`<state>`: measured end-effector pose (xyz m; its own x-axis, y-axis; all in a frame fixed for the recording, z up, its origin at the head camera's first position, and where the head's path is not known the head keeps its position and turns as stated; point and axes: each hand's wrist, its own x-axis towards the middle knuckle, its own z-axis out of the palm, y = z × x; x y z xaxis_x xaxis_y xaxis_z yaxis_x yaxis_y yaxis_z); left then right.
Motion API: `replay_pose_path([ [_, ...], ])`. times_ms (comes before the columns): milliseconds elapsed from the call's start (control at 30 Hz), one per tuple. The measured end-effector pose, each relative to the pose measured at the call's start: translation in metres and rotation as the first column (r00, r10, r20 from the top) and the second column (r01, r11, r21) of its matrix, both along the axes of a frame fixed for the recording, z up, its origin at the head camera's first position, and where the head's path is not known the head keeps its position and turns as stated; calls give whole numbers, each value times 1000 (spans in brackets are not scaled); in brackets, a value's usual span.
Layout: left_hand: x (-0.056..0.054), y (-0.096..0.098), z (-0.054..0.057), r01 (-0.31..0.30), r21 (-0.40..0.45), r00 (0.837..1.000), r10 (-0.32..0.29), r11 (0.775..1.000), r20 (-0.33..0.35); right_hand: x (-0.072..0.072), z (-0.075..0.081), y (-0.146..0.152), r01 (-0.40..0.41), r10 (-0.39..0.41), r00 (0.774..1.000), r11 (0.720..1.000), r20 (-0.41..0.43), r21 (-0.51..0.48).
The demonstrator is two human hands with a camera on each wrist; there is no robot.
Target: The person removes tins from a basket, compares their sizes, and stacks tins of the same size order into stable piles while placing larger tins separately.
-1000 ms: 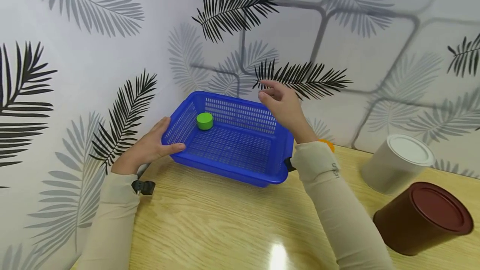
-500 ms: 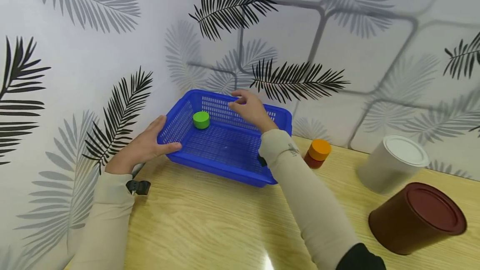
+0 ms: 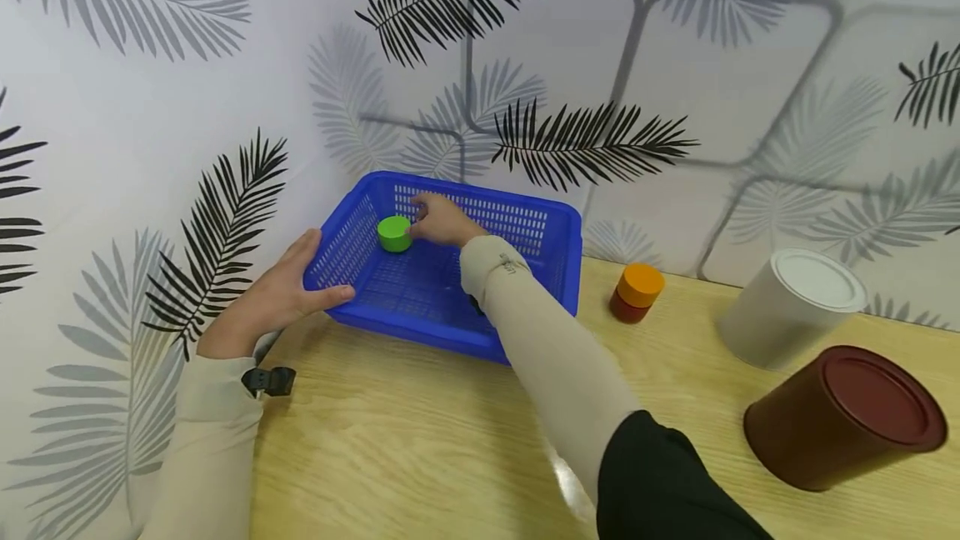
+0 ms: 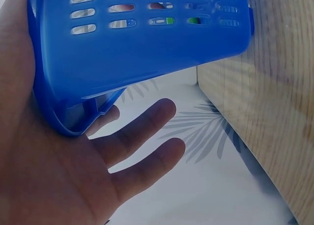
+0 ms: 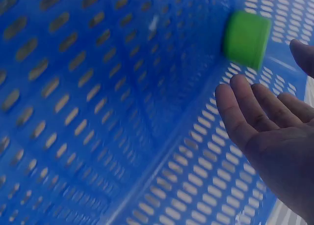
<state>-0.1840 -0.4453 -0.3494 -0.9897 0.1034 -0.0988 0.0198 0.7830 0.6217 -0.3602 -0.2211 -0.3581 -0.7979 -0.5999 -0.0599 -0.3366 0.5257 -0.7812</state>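
Note:
A blue plastic basket [image 3: 450, 342] with slotted walls stands on the table against the wall. My left hand [image 3: 281, 294] rests on its left rim, thumb over the edge and the other fingers outside. In the left wrist view these fingers [image 4: 147, 124] extend straight, away from the basket wall. Inside, near the back left corner, sits a small green cylindrical container [image 3: 394, 234]. My right hand [image 3: 446, 219] is inside the basket just right of it. In the right wrist view its fingers are extended, with a gap between them and the green container [image 5: 246, 39].
Right of the basket stands a small jar [image 3: 637, 292] with an orange top and dark red base. Farther right are a white can [image 3: 791, 311] and a dark brown can [image 3: 840, 419]. A leaf-patterned wall [image 3: 750, 107] rises behind the table [image 3: 375, 440].
My right hand has moved left and down, from above the basket's right end to beside the green container. The orange-topped jar has come into fuller view. My left hand stays on the rim.

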Motion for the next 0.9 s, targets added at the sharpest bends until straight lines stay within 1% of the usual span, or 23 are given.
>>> replay_pose_path([
  [67, 3, -1, 1, -8, -1, 1000, 8, 1000, 0, 1, -1, -8, -18, 17, 1000, 1000, 17, 18],
  [133, 5, 0, 2, -9, 4, 1000, 9, 1000, 0, 2, -3, -14, -16, 14, 999, 999, 39, 52],
  [200, 6, 1, 2, -4, 14, 1000, 4, 1000, 3, 4, -6, -17, 4, -10, 997, 998, 77, 69],
  [267, 6, 2, 2, -2, 14, 1000, 2, 1000, 4, 6, -8, -19, 23, -31, 996, 996, 88, 86],
  [333, 6, 2, 3, -1, 9, 1000, 1, 1000, 3, 7, -9, -22, 14, -20, 999, 993, 48, 119],
  [400, 6, 2, 4, 0, -2, 1000, 0, 1000, -5, 8, -11, -25, -10, 15, 1000, 987, -27, 162],
  [433, 5, 1, 4, 0, -5, 1000, 0, 1000, -7, 8, -12, -27, -29, 45, 996, 980, -74, 197],
  [500, 5, 1, 4, 3, -3, 1000, -3, 1000, -12, 9, -14, -31, -57, 106, 980, 960, -168, 273],
  [533, 4, 1, 4, 6, -1, 1000, -6, 1000, -12, 9, -16, -33, -60, 125, 971, 951, -201, 302],
  [633, 4, 1, 1, 12, 12, 1000, -12, 1000, -7, 11, -20, -35, -56, 147, 959, 937, -244, 344],
  [700, 4, 1, 0, 14, 16, 1000, -14, 1000, -5, 11, -20, -34, -54, 145, 957, 941, -253, 335],
  [767, 4, 1, -1, 17, 10, 1000, -17, 1000, -8, 12, -18, -33, -56, 135, 961, 950, -242, 307],
  [900, 4, 0, -2, 14, 3, 1000, -14, 1000, -17, 12, -12, -32, -47, 96, 967, 978, -235, 203],
])
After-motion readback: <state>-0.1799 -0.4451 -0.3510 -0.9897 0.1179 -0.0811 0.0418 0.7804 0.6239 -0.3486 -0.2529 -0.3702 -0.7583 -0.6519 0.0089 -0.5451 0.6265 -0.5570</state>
